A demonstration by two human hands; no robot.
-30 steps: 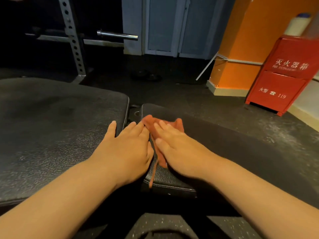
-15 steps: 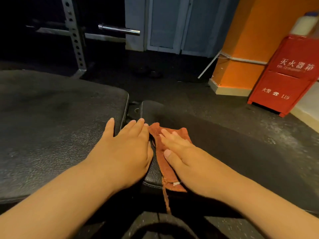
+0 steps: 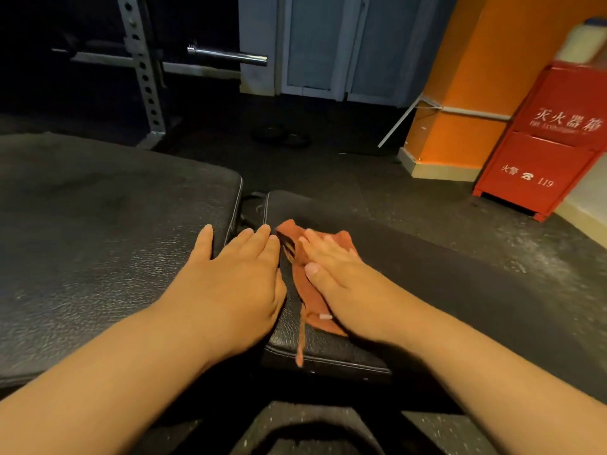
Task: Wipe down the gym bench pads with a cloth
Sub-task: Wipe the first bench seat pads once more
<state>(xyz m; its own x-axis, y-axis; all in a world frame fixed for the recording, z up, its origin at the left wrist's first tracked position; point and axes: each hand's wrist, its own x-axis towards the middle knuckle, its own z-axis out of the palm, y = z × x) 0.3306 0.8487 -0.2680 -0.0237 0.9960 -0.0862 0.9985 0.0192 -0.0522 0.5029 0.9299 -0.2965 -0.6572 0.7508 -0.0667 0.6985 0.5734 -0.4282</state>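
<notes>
Left hand (image 3: 236,280): fingers straight, resting flat, spanning gap from wide pad (image 3: 98,241).
Right hand (image 3: 341,277): fingers extended, pressing red cloth (image 3: 310,290) onto near end of narrow pad (image 3: 427,274).
Recommended: even palm pressure, overlapping strokes toward far end.

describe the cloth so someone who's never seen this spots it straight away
Two black bench pads fill the foreground; take the right pad, near the gap. The cloth lies there under the right hand, the only rust-red thing on the pads, trailing a thread.
</notes>
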